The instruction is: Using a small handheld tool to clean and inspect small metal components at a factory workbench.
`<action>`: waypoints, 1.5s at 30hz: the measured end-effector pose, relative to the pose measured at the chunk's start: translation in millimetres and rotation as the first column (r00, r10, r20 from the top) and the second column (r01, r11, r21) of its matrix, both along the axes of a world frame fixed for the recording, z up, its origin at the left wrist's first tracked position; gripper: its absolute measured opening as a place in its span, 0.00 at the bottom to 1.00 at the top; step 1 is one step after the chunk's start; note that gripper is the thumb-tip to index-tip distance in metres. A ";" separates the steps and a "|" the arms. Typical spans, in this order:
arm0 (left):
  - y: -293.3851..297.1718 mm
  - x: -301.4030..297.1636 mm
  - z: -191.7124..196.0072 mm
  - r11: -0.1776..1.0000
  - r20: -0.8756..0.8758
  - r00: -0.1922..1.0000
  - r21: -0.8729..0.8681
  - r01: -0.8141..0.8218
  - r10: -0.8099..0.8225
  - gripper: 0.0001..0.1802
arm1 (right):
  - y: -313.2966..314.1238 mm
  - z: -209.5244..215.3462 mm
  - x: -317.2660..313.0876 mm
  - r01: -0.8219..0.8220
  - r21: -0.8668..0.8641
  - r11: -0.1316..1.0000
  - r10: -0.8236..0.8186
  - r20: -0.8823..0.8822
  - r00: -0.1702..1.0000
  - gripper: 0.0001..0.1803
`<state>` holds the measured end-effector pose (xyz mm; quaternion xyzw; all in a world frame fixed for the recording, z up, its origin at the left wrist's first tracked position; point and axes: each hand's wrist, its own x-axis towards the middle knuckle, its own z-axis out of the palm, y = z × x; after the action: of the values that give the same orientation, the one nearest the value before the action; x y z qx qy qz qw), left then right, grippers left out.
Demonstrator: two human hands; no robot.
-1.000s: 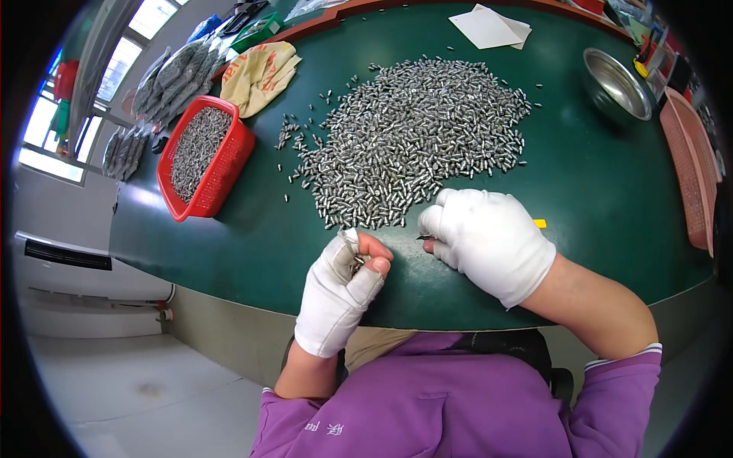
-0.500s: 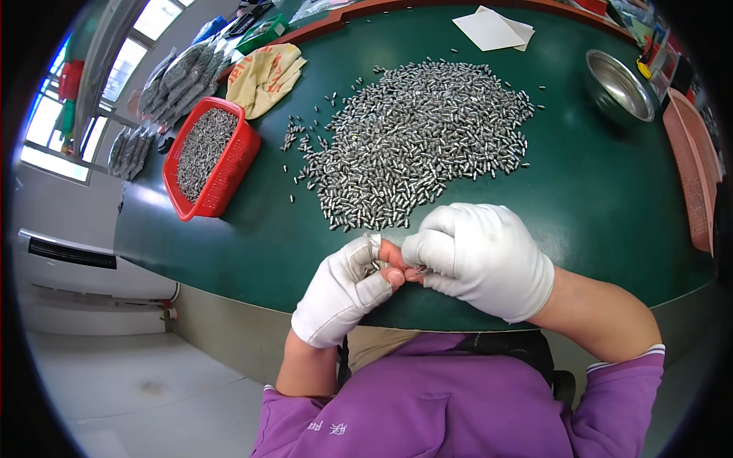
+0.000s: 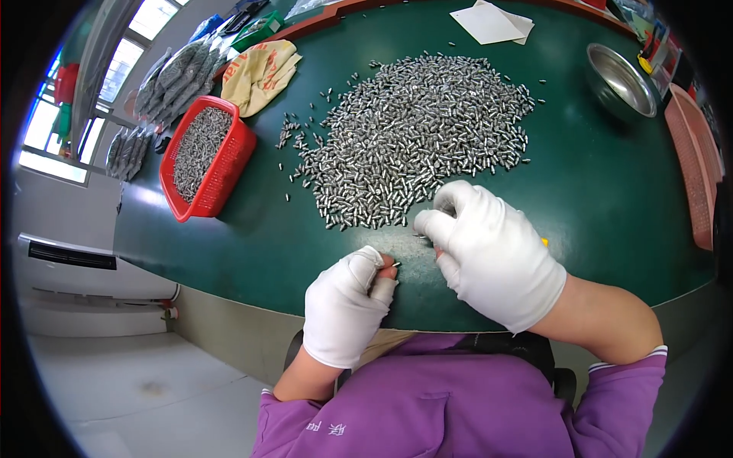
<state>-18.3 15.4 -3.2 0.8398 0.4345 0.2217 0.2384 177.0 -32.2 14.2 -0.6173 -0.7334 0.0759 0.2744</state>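
A wide pile of small silvery metal pins (image 3: 420,126) lies across the green table (image 3: 275,256). At its near side, my left hand (image 3: 347,305), in a white glove with bare fingertips, pinches one small metal pin (image 3: 396,264) between thumb and finger. My right hand (image 3: 496,259), also in a white glove, is just beyond and to the right, close to the pile's near edge. Its fingers are curled closed, with a thin metallic bit by the fingertips; what it holds is mostly hidden. Something small and yellow (image 3: 544,242) peeks out behind that hand.
A red plastic basket (image 3: 243,156) full of small metal parts stands left of the pile, beside a tan cloth bag (image 3: 259,76) and bagged parts (image 3: 172,84). White papers (image 3: 489,23) lie at the back. A metal bowl (image 3: 622,82) and pink basket (image 3: 691,160) stand right.
My hands, together half a second ago, have parted. The right has turned and shifted toward the pile; the left has drawn slightly back, and a metal pin now shows at its fingertips.
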 end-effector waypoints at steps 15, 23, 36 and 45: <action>0.5 3.0 5.0 1.000 -0.056 0.998 -0.004 0.011 -0.012 0.07 | -9.0 0.5 3.5 0.047 -0.044 0.998 -0.031 0.312 0.950 0.03; 0.8 3.3 6.7 1.000 -0.075 0.997 -0.028 -0.007 0.005 0.06 | -7.6 -8.1 -7.0 -0.130 -0.101 0.986 0.117 -0.124 0.985 0.04; 0.5 2.9 4.9 0.999 -0.047 0.999 -0.036 -0.011 0.009 0.07 | -4.3 -10.5 -8.2 -0.119 -0.177 0.977 0.080 -0.213 0.974 0.07; 3.4 2.3 6.7 0.998 -0.047 0.998 -0.053 0.026 -0.029 0.08 | 2.6 -12.1 -3.9 -0.176 -0.149 0.973 0.124 -0.304 0.945 0.04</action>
<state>-16.1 18.8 3.5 0.8442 0.4341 0.1869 0.2527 173.0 -29.7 2.1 -0.5630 -0.7203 0.2509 0.3182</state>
